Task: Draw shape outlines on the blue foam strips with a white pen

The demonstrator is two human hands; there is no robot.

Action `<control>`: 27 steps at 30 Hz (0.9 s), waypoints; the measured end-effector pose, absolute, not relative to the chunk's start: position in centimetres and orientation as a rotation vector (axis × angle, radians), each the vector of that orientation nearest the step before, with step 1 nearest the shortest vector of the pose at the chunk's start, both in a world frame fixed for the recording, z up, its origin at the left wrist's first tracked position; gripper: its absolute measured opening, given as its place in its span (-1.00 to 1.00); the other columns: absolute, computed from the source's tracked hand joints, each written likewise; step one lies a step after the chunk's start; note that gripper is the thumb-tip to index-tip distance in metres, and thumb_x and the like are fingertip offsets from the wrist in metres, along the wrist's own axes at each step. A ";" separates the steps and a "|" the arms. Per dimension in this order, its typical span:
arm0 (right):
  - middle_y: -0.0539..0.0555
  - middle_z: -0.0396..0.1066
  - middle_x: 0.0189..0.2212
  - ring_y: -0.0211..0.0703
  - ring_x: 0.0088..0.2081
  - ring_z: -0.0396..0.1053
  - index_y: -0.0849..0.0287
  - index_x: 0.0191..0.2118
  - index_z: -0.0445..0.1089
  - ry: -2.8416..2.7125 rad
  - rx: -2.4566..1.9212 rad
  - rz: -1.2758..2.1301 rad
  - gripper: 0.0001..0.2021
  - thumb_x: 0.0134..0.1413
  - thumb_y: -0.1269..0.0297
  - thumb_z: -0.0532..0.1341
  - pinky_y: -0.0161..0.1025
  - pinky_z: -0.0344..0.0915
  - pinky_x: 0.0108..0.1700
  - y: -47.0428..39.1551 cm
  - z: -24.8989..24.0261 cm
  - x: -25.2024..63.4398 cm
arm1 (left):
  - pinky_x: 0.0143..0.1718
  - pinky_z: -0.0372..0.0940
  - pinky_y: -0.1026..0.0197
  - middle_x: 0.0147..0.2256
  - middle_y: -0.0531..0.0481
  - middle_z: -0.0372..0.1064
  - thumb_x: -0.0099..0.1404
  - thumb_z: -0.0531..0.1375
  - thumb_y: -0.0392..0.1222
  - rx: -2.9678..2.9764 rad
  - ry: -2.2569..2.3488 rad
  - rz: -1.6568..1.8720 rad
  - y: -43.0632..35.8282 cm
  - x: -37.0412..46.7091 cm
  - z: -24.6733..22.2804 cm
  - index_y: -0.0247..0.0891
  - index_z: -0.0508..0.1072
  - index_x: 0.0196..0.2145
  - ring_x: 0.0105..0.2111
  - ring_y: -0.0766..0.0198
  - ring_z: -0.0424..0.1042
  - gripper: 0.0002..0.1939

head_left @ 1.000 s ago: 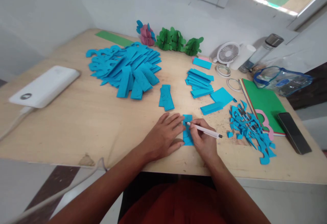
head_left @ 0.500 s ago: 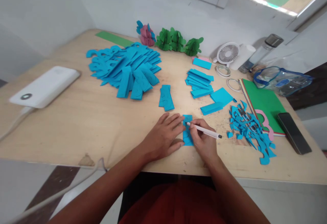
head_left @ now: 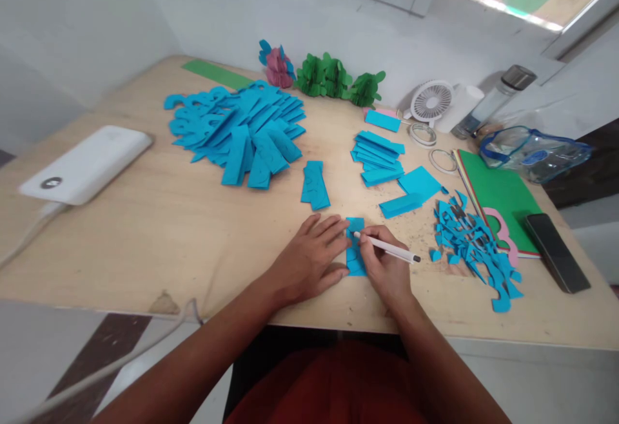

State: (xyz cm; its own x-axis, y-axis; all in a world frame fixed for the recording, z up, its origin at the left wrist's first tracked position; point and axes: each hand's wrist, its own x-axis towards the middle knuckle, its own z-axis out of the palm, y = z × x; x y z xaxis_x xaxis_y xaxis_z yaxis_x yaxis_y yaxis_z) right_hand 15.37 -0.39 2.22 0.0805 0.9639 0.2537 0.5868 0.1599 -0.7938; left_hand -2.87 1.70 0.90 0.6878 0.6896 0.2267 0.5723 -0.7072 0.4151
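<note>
A narrow blue paper strip [head_left: 355, 263] with curved drawn lines lies near the table's front edge, between my two hands. My left hand [head_left: 312, 258] rests flat, fingers stretched out, their tips on the strip's left edge. In my right hand [head_left: 387, 269] is a pale pen [head_left: 391, 249], its tip on the upper part of the strip. Just beyond, a small pair of marked blue strips [head_left: 315, 185] lies overlapped. Folded blue papers [head_left: 377, 153] are stacked farther back, and an unfolded blue sheet [head_left: 420, 182] lies beside them.
A large heap of blue cutouts [head_left: 242, 127] fills the back left. Blue scraps [head_left: 467, 234], a green sheet [head_left: 503, 198] and a phone [head_left: 556, 251] lie right. A white power bank [head_left: 87, 163] is left. Green paper shapes [head_left: 324, 76], a fan [head_left: 432, 100] and a bottle [head_left: 496, 102] line the wall.
Almost nothing differs. Both hands and the blue strip keep their places, and the pen tip stays at nearly the same spot on the paper.
</note>
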 end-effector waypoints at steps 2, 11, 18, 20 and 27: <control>-0.02 0.41 -0.53 -0.28 -0.55 0.26 0.15 -0.33 0.41 -1.609 -1.525 0.569 -0.85 0.17 0.24 0.15 -0.34 0.13 -0.53 -0.4 2.3 15.4 | 0.29 -0.04 -0.25 0.25 -0.25 0.20 0.32 0.15 -0.05 2.590 0.997 0.534 1.7 -2.9 0.9 -0.29 0.35 0.10 0.29 -0.09 0.09 -0.55; -0.03 0.40 -0.54 -0.29 -0.56 0.25 0.15 -0.32 0.41 -1.597 -1.523 0.588 -0.86 0.18 0.23 0.15 -0.35 0.11 -0.54 -0.4 2.1 15.4 | 0.30 -0.05 -0.24 0.25 -0.24 0.20 0.32 0.16 -0.05 2.573 1.002 0.543 1.7 -2.9 0.9 -0.26 0.35 0.10 0.30 -0.07 0.08 -0.55; -0.03 0.39 -0.53 -0.29 -0.55 0.24 0.14 -0.32 0.40 -1.588 -1.535 0.605 -0.87 0.17 0.25 0.14 -0.35 0.10 -0.54 -0.4 2.2 15.3 | 0.29 -0.03 -0.25 0.24 -0.24 0.21 0.31 0.16 -0.05 2.581 0.996 0.551 1.7 -2.9 0.9 -0.26 0.35 0.10 0.29 -0.08 0.09 -0.56; -0.03 0.39 -0.54 -0.28 -0.55 0.24 0.14 -0.32 0.40 -1.586 -1.535 0.605 -0.87 0.17 0.25 0.14 -0.35 0.11 -0.54 -0.4 2.1 15.3 | 0.29 -0.04 -0.25 0.24 -0.24 0.21 0.32 0.16 -0.05 2.579 0.999 0.548 1.6 -2.9 1.0 -0.27 0.35 0.10 0.29 -0.08 0.09 -0.56; -0.02 0.40 -0.53 -0.28 -0.54 0.25 0.14 -0.32 0.41 -1.588 -1.536 0.606 -0.86 0.17 0.24 0.15 -0.35 0.12 -0.53 -0.4 2.2 15.3 | 0.30 -0.05 -0.24 0.25 -0.24 0.20 0.32 0.16 -0.06 2.572 1.002 0.531 1.6 -2.9 1.0 -0.27 0.34 0.11 0.29 -0.08 0.08 -0.55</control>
